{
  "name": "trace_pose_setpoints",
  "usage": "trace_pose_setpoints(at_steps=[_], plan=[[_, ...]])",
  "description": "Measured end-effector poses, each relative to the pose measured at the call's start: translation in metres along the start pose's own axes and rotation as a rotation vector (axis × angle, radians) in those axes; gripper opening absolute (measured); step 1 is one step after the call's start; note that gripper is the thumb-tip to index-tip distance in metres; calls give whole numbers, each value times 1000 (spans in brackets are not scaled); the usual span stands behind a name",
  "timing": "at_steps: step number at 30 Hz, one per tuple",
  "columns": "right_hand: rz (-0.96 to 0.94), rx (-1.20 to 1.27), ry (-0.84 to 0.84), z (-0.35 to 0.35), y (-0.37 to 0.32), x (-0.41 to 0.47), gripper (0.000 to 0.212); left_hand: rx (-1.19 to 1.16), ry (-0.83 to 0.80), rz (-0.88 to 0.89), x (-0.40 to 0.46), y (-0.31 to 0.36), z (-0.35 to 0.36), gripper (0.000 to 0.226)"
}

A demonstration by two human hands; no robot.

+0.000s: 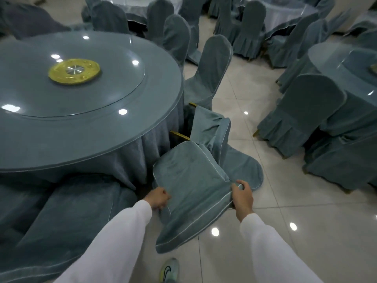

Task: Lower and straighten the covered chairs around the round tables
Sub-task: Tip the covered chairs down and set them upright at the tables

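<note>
A chair in a teal cover point(189, 180) leans tipped against the round table point(126, 127), its gold legs point(180, 136) poking up toward the tabletop edge. Its cover hangs loose and bunched toward the floor. My left hand point(160, 199) grips the cover's left edge, fingers curled. My right hand point(241, 194) grips the piped right edge of the cover. Another covered chair point(212, 70) stands upright just beyond, against the same table.
A glass turntable with a gold centre plate point(74, 71) tops the table. More covered chairs point(302, 117) crowd the right and back around other tables. Draped chairs point(61, 217) lie at lower left. Glossy tile floor point(265, 211) runs between; my shoe point(169, 269) is below.
</note>
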State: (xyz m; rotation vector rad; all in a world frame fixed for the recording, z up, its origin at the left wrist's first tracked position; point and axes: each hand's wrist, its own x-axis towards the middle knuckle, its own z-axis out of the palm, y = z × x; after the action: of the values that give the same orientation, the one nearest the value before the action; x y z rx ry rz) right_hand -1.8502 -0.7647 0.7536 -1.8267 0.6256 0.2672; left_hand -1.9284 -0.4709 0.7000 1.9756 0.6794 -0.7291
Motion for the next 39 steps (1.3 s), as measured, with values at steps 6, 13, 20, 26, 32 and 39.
trace_pose_setpoints(at_steps=[6, 13, 20, 26, 32, 39], plan=[[156, 27, -156, -38, -28, 70, 55, -55, -57, -203, -7, 9, 25, 11], [225, -194, -390, -76, -63, 172, 14, -156, 84, -286, -3, 68, 99, 14], [235, -125, -570, -98, -70, 227, 14, -1095, 427, -650, -25, 105, 196, 24], [242, -109, -628, -106, -74, 245, 14, -1498, 422, -690, -33, 125, 210, 25], [247, -159, -658, -97, -71, 251, 24, -1704, 529, -713, -35, 130, 203, 18], [213, -211, -681, -67, -66, 230, 14, -1824, 651, -707, -47, 124, 187, 25]])
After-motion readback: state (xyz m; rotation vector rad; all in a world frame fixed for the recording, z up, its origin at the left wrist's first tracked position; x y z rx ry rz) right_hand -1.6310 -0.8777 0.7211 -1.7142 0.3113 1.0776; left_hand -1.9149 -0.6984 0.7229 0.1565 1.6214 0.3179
